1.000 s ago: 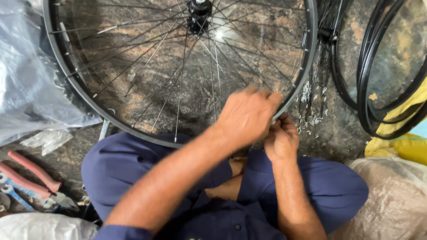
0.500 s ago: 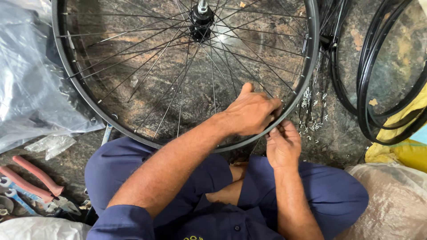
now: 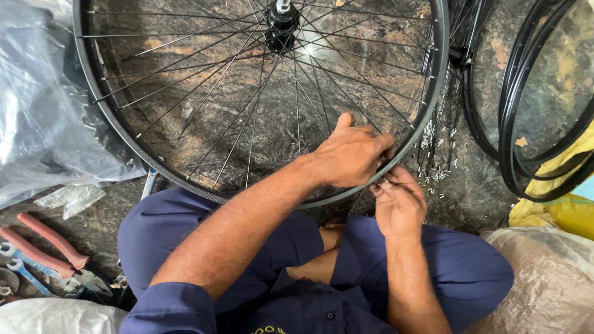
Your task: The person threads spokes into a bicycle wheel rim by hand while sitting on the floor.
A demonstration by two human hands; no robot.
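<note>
Head view, 1 moment, person seated cross-legged on a stone floor. Item 1: bicycle wheel, black rim with thin spokes and hub at top, lying flat before the knees; nearer and lower in frame than 1 second ago, hub now fully shown. Item 2: left hand, reached across, fingers curled over the near rim edge, clamped on rim and spoke. Item 3: right hand, just below the rim, fingertips pinched together against it; what they pinch is too small to tell. Hands have dropped from raised to the rim itself, touching: judged as work settling on 1 spoke seat. Item 4: loose spoke nipples scattered right. Item 5: red-handled pliers, lower left. Item 6: spare rims, right.
</note>
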